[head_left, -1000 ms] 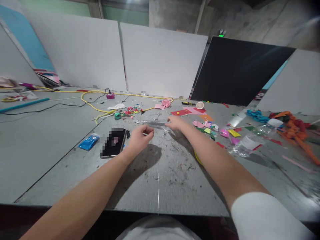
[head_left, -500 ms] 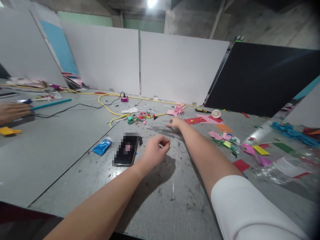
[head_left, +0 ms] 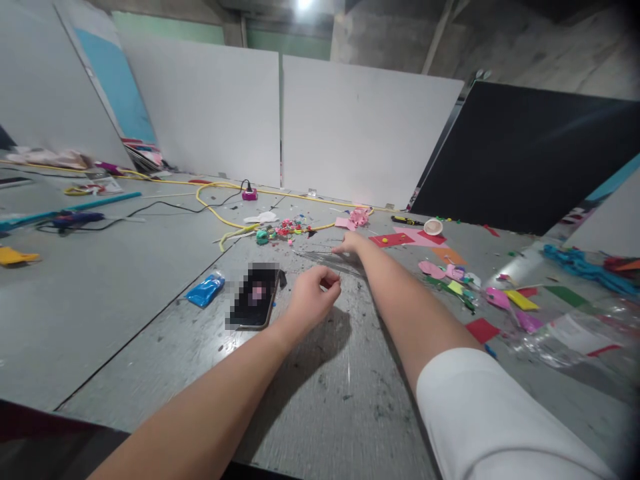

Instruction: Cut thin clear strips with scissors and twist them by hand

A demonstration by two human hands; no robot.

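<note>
At far left, another person's hand has gone from beside the blue stick point(head_left: 120, 199), baring a glue gun point(head_left: 77, 219), while your own hands have barely moved. Your left hand point(head_left: 315, 292) has finger and thumb pinched together, on what cannot be told; your right hand point(head_left: 351, 245) reaches to the clear strands point(head_left: 320, 257) lying ahead on the grey table point(head_left: 125, 290), its grip unclear. The phone point(head_left: 256, 297) crowds your left wrist, the table's near edge passes under that forearm, and more room opens between your arms.
</note>
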